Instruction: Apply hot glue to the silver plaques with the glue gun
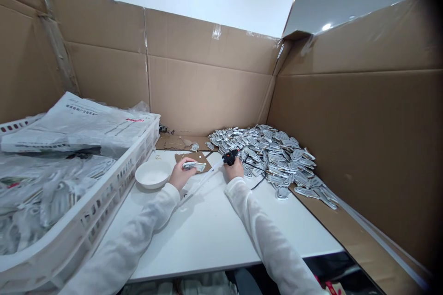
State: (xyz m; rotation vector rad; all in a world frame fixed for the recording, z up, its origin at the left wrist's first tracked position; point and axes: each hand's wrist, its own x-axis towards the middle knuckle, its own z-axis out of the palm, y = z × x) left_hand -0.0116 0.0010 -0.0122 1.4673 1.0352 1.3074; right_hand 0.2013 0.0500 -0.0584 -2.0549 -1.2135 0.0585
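Observation:
My left hand [180,174] is closed on a small silver-grey flat part [194,165], holding it over a brown cardboard scrap [201,159] on the white table [214,230]. My right hand [235,168] grips a black and orange glue gun [230,156], its tip pointing left toward the part. A long whitish glue stick [202,183] trails from the gun's rear toward me. Both arms wear white sleeves.
A large heap of like silver parts [273,154] lies right of my hands, with a black cord [258,179] running by it. A white bowl [153,174] sits left of my left hand. A white plastic crate [104,193] holds bagged goods. Cardboard walls [207,92] enclose the table.

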